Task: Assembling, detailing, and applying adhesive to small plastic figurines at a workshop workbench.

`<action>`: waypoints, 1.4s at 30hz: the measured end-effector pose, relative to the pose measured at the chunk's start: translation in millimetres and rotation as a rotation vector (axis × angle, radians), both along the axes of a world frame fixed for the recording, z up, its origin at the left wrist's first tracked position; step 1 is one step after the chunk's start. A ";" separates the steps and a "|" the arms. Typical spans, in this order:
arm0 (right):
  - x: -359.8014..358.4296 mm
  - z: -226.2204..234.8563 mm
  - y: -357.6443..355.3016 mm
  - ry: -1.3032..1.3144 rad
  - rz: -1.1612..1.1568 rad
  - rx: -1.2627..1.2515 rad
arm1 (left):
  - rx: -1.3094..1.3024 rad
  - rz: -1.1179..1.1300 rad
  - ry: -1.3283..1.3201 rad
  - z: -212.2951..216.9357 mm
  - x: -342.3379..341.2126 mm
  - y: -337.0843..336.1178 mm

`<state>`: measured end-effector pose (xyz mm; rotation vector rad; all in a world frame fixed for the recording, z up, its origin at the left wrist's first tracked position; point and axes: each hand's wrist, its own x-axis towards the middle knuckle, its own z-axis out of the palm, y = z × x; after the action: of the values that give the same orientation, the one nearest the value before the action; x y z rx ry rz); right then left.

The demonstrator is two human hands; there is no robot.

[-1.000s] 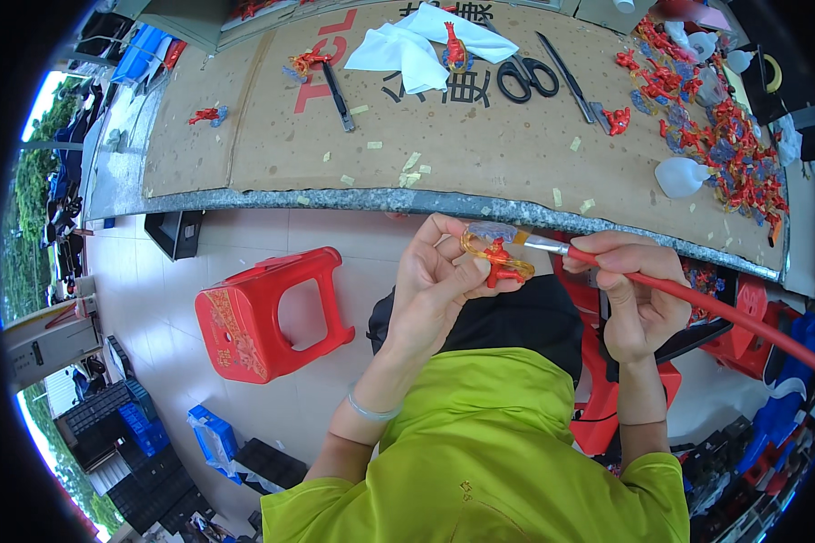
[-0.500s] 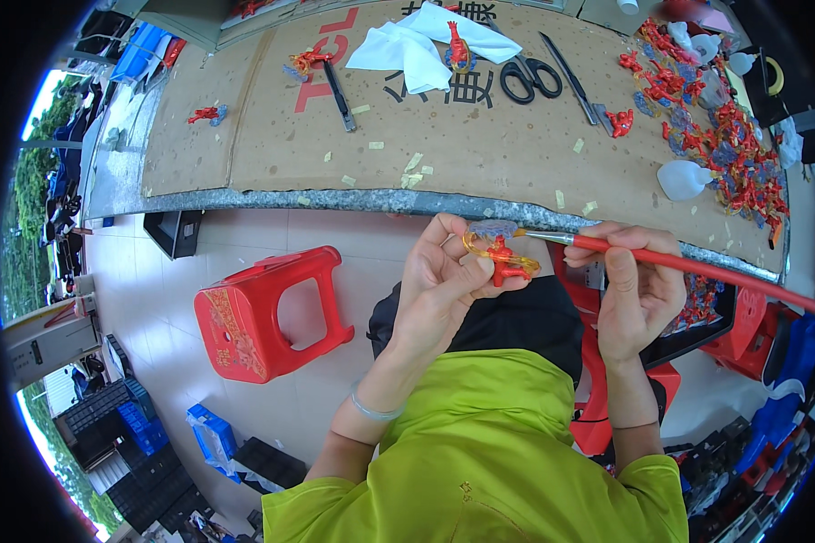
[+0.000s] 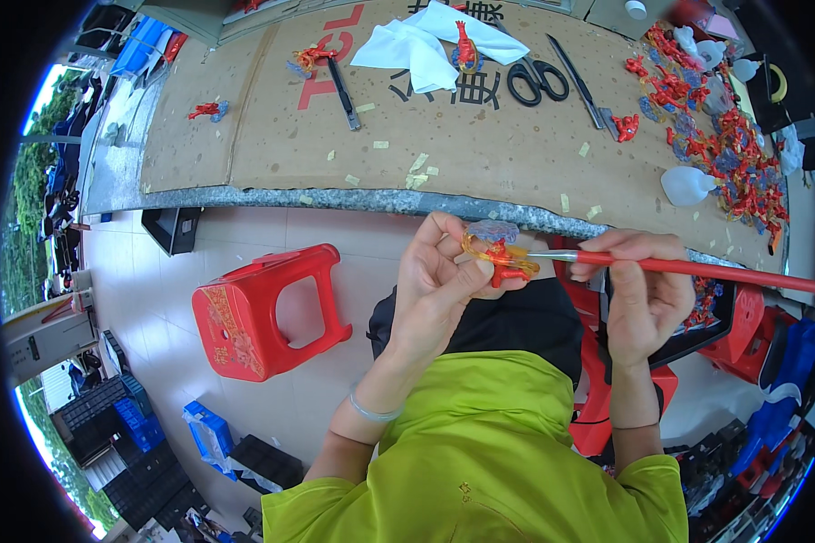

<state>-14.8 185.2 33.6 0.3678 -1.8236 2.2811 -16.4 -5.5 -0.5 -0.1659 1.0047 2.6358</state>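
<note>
My left hand point(image 3: 436, 288) pinches a small red and yellow figurine point(image 3: 498, 257) with a bluish base, held up just below the table's front edge. My right hand point(image 3: 641, 291) grips a long red-handled paintbrush point(image 3: 697, 269) whose metal ferrule and tip touch the figurine from the right. Both hands hover over my lap, in front of my yellow-green shirt.
A cardboard-covered table point(image 3: 480, 136) carries black scissors point(image 3: 536, 80), a utility knife point(image 3: 343, 91), white cloth point(image 3: 426, 45), a white bottle point(image 3: 686, 185) and several red figurines point(image 3: 733, 154) heaped at the right. A red plastic stool point(image 3: 263, 312) stands on the floor at left.
The brush handle has swung from pointing down-right to nearly level, and its tip stays at the figurine. My left hand has shifted the figurine slightly.
</note>
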 end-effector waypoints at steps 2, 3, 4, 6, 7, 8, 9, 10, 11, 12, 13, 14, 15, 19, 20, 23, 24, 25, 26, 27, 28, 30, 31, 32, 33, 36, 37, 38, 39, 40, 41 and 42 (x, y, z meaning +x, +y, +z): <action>1.4 5.5 1.8 0.025 -0.024 0.020 | -0.124 0.082 0.019 1.7 -1.0 1.8; 2.5 7.4 2.0 0.050 -0.052 0.038 | -0.124 0.082 0.019 0.2 -0.3 2.3; 3.3 5.5 -1.4 0.061 -0.050 0.035 | -0.206 0.110 0.058 -2.7 0.9 2.7; 0.7 1.8 -4.3 0.031 -0.034 0.091 | -0.286 0.140 0.098 -2.4 1.6 3.5; -0.6 0.7 -4.6 0.001 -0.017 0.147 | -0.326 0.157 0.127 0.9 1.3 4.1; -0.5 0.0 0.1 0.021 -0.080 0.305 | -0.366 0.175 0.156 2.9 1.3 4.6; -0.3 0.3 -0.5 0.021 -0.078 0.305 | -0.366 0.178 0.155 2.9 2.1 4.5; 0.5 1.2 -1.5 0.053 -0.124 0.297 | -0.418 0.183 0.157 2.9 3.2 4.4; 1.5 1.9 -2.6 0.085 -0.170 0.287 | -0.471 0.187 0.159 2.8 4.2 4.4; 3.4 3.1 -4.4 0.085 -0.170 0.288 | -0.470 0.188 0.158 2.5 4.9 5.0; 5.5 4.4 -6.7 0.079 -0.126 0.258 | -0.484 0.194 0.159 1.8 5.7 5.7; 6.6 5.1 -7.9 0.073 -0.083 0.228 | -0.497 0.199 0.160 1.5 6.1 6.1; 3.3 3.0 -6.1 0.074 -0.082 0.227 | -0.498 0.200 0.160 1.6 6.0 5.7; -2.5 -4.6 -0.7 0.207 -0.136 0.593 | -0.525 0.221 0.191 1.3 5.8 4.8; 2.1 -1.0 -3.7 0.156 -0.115 0.386 | -0.526 0.219 0.192 1.1 5.7 4.9; 4.2 -3.2 -4.0 0.121 -0.068 0.176 | -0.518 0.213 0.185 2.4 5.7 6.2; 1.1 -7.1 -2.8 0.098 -0.061 0.244 | -0.518 0.214 0.185 1.9 5.4 6.2; -0.8 -9.3 -0.9 0.076 -0.053 0.312 | -0.532 0.222 0.186 1.2 5.2 6.1; -1.4 -6.7 2.3 0.053 -0.066 0.366 | -0.546 0.230 0.186 0.2 5.0 5.9; -1.0 -4.4 2.8 0.053 -0.062 0.365 | -0.547 0.233 0.184 -1.5 5.5 5.5; -0.1 -2.2 2.8 0.044 -0.112 0.290 | -0.631 0.235 0.232 -4.1 5.7 5.2; 1.5 2.2 3.4 0.039 -0.188 0.219 | -0.715 0.237 0.281 -6.9 5.5 6.6; 1.2 1.7 3.8 0.040 -0.187 0.218 | -0.747 0.251 0.293 -7.5 5.1 8.5; 0.5 0.4 4.1 0.068 -0.224 0.224 | -0.779 0.265 0.304 -7.8 4.9 9.5; -0.3 -1.0 4.4 0.095 -0.262 0.231 | -0.778 0.265 0.304 -8.8 5.2 9.5; -7.1 -3.0 6.7 0.059 -0.281 0.217 | -0.918 0.248 0.373 -9.9 5.7 8.6; -9.7 -3.7 8.7 0.058 -0.281 0.217 | -0.971 0.231 0.451 -9.3 4.8 6.8; -12.3 -4.5 11.5 0.026 -0.261 0.192 | -1.023 0.213 0.529 -8.8 4.1 4.9; -15.2 -5.2 13.6 -0.005 -0.240 0.167 | -1.024 0.213 0.530 -8.9 3.2 3.4; -17.2 -4.7 14.6 -0.006 -0.211 0.154 | -1.051 0.198 0.559 -9.1 2.6 1.8; -18.4 -3.6 14.1 -0.006 -0.211 0.153 | -1.079 0.182 0.589 -9.0 2.0 0.0; -18.8 -2.4 13.8 -0.007 -0.172 0.144 | -1.077 0.180 0.590 -8.4 1.2 -2.1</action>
<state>-33.6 199.0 31.2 0.2153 -1.9477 2.0477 -15.2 -7.6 -8.9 0.3248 2.6064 1.9873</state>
